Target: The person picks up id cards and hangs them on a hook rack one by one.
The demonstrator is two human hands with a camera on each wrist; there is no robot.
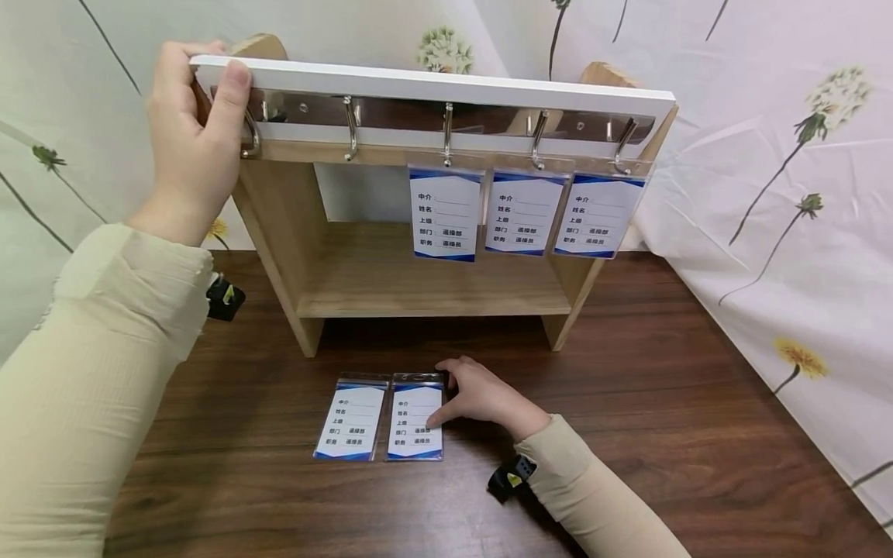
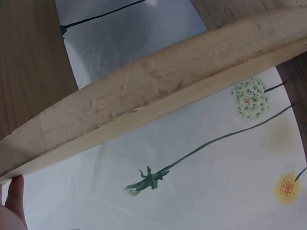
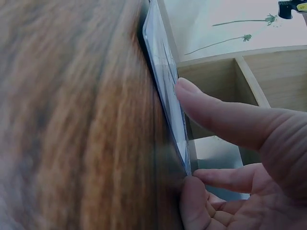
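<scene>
My left hand (image 1: 198, 128) grips the left end of a small wooden shelf (image 1: 432, 302), thumb over the white front board (image 1: 488, 85) and fingers behind it. In the left wrist view a fingertip (image 2: 15, 196) shows under the wooden edge (image 2: 144, 91). Two clear-sleeved badges lie on the table: a left badge (image 1: 351, 418) and a right badge (image 1: 412, 418). My right hand (image 1: 488, 395) is spread at the right badge's right side. In the right wrist view its thumb (image 3: 206, 105) is over the badge's face (image 3: 165, 76), other fingertips at its edge.
Metal hooks line the board. Three badges hang on the right-hand hooks: a middle one (image 1: 446, 213), another beside it (image 1: 526, 213) and one far right (image 1: 601, 213). The two left hooks (image 1: 350, 132) carry none. Dark wooden table (image 1: 698, 434); flower-patterned cloth (image 1: 753, 194) behind.
</scene>
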